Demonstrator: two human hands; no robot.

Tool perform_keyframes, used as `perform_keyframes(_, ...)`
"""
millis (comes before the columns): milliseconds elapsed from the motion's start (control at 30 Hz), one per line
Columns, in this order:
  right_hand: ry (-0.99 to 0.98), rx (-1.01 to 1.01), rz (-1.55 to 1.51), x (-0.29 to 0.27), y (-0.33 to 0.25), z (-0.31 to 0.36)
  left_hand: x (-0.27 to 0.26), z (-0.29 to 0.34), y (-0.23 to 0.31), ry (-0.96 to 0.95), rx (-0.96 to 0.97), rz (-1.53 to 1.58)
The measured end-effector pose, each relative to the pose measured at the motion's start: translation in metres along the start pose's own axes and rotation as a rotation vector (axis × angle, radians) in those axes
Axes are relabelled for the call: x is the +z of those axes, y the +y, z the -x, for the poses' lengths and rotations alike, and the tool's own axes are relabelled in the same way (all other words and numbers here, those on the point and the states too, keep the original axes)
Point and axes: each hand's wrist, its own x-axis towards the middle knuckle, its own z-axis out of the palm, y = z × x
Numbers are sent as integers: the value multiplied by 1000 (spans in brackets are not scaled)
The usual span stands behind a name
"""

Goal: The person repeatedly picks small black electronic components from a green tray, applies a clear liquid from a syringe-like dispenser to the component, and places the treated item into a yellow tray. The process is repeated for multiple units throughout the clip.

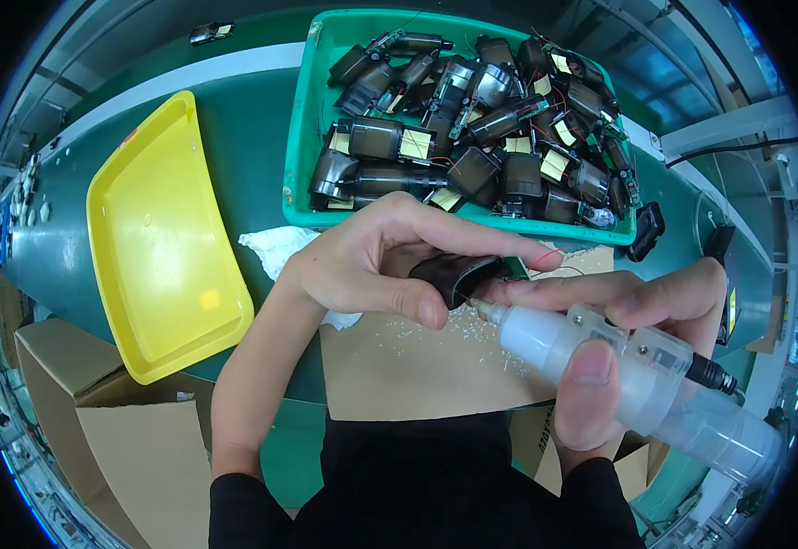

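Observation:
My left hand [353, 252] is closed around a dark, smoky plastic housing [449, 277], its open end turned to the right. A small green circuit board [514, 268] with thin red and dark wires sticks out by that end. In my right hand [637, 302] lies a translucent white, pen-like dispenser [536, 337] with a narrow tip and a black connector at its side. The tip sits at the lower rim of the housing; whether it touches cannot be told. Below both hands, a brown cardboard sheet [390, 380] carries many small white bits.
Beyond my hands stands a green bin [298, 146] heaped with similar dark housings, boards and wires. On the left lies a yellow tray [156, 247]. White crumpled tissue [275, 249] pokes out behind my left wrist. An open carton [143, 448] stands lower left; a black part [646, 231] lies right of the bin.

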Motion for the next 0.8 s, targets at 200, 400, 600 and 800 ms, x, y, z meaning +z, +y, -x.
perform_keyframes(200, -3, 4, 4, -2, 1, 0, 0, 1, 1, 0, 7, -8)
perform_keyframes(400, -57, -17, 16, -9, 4, 0, 1, 1, 1, 3, 6, 11)
perform_keyframes(600, -5, -40, 60, -1, 0, 1, 1, 0, -1, 8, 23, 26)
perform_keyframes(800, 20, -128, -144, 2, -1, -2, 6, 5, 19, 109, -16, -63)
